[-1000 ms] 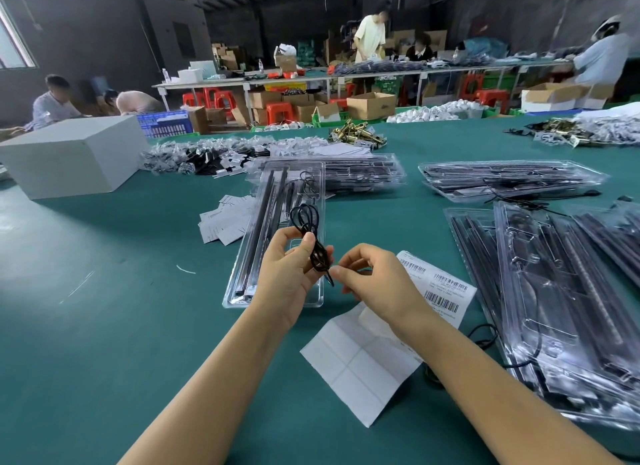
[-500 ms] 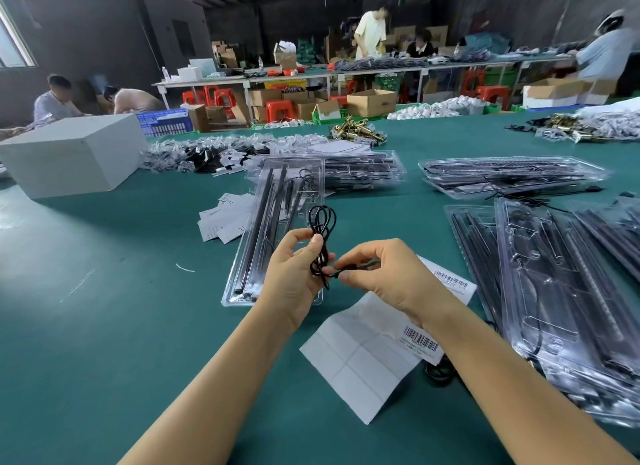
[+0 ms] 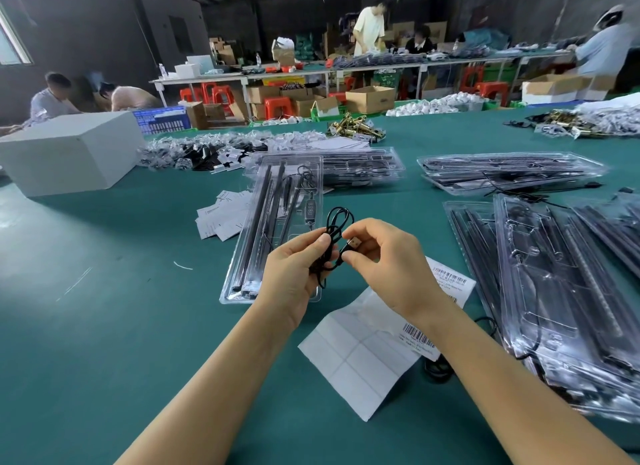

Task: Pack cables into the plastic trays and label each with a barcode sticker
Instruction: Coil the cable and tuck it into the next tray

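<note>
Here the left hand grips the coiled cable above the open tray, and the right hand pinches its plug. If that pinch slips, the coil could spring loose and miss its slot.

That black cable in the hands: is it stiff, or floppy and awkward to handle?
Probably floppy: the black cable curls in loose loops above the left hand and a tail dangles below. Likely light, since fingertips alone hold it. The right hand pinches its USB plug, seemingly the only rigid part.
</note>
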Motion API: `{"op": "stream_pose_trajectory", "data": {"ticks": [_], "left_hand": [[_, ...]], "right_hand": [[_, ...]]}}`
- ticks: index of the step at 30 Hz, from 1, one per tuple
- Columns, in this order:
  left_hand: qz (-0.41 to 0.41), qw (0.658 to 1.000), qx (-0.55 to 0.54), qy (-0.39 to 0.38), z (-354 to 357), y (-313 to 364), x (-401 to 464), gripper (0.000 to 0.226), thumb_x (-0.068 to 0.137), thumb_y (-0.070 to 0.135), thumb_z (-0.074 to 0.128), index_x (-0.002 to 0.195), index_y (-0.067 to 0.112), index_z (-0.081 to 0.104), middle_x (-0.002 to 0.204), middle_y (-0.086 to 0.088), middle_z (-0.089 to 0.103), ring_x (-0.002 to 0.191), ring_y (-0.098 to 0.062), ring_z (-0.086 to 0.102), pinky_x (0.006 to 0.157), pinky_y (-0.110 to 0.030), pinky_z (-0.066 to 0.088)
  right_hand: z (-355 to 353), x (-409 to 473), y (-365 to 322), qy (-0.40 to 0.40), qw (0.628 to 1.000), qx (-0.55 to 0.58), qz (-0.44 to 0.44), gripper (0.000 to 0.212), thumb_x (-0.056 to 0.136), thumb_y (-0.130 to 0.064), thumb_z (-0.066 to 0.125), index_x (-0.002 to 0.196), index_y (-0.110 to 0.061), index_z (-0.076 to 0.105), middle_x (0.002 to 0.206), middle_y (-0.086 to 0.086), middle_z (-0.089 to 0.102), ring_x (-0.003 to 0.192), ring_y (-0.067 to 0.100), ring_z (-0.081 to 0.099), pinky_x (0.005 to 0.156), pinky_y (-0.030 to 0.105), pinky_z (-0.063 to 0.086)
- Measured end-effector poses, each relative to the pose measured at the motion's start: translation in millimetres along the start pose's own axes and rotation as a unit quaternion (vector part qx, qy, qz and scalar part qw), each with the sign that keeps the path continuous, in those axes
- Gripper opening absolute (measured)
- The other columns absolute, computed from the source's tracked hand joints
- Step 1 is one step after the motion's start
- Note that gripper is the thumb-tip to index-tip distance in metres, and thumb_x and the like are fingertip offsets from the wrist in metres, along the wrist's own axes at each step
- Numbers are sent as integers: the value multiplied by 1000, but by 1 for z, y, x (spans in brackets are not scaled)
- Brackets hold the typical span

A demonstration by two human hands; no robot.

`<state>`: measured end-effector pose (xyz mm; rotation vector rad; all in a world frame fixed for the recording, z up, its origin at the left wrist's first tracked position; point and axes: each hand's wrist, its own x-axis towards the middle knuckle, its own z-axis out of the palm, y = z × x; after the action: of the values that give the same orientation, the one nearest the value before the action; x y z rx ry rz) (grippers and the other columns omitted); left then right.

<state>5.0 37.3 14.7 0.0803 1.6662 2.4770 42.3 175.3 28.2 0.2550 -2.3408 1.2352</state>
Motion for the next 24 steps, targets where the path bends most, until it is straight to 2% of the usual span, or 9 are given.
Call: {"op": "stream_pose_trajectory", "data": {"ticks": [3,6,11,16,19,21,24], "left_hand": [[-8,1000,4,9,1,4,-2,12,89,5,63,99,0,66,73,-11,69,59,-12,63,53,-18,49],[-11,999,34,29,1,5,-2,9,87,3,66,94,-2,66,67,-10,67,56,-13,60,48,-20,47],[-10,998,57,33,1,5,-3,6,86,2,66,89,-1,70,70,-11,68,58,-13,61,50,-19,47],[-7,997,74,38,1,8,-3,5,84,0,67,83,1,71,70,-11,70,61,-15,62,51,-18,47],[-4,992,119,51,0,9,-3,4,84,5,68,83,6,72,70,-7,70,62,-15,64,53,-21,43],[-15,987,148,56,1,8,-4,3,85,10,68,85,9,72,68,-1,71,61,-13,67,57,-23,38],[-36,990,129,46,2,10,-4,2,87,10,67,85,9,68,69,1,71,61,-14,70,56,-25,37]], "right_hand": [[-1,0,1,13,1000,6,-4,20,82,-4,72,100,-11,66,86,-2,64,77,6,59,73,10,46],[2,-1,1,8,999,-6,-32,20,82,-3,72,99,-10,65,87,-1,65,78,10,60,74,15,48],[6,-1,5,20,998,-31,-43,18,82,-2,72,97,-7,64,90,2,62,79,13,60,75,21,49],[12,-2,10,36,998,-42,-27,17,83,-3,71,96,-5,61,105,2,44,77,9,57,74,10,44],[11,-3,14,21,998,-55,-14,16,85,-10,71,96,-8,59,127,0,37,91,8,54,79,15,42],[10,-1,15,10,1000,-19,-10,16,86,-8,68,96,-9,56,132,1,40,97,4,52,79,10,42],[10,0,16,4,997,63,38,19,88,-8,65,93,-19,50,120,-3,56,92,7,60,76,9,47]]}}
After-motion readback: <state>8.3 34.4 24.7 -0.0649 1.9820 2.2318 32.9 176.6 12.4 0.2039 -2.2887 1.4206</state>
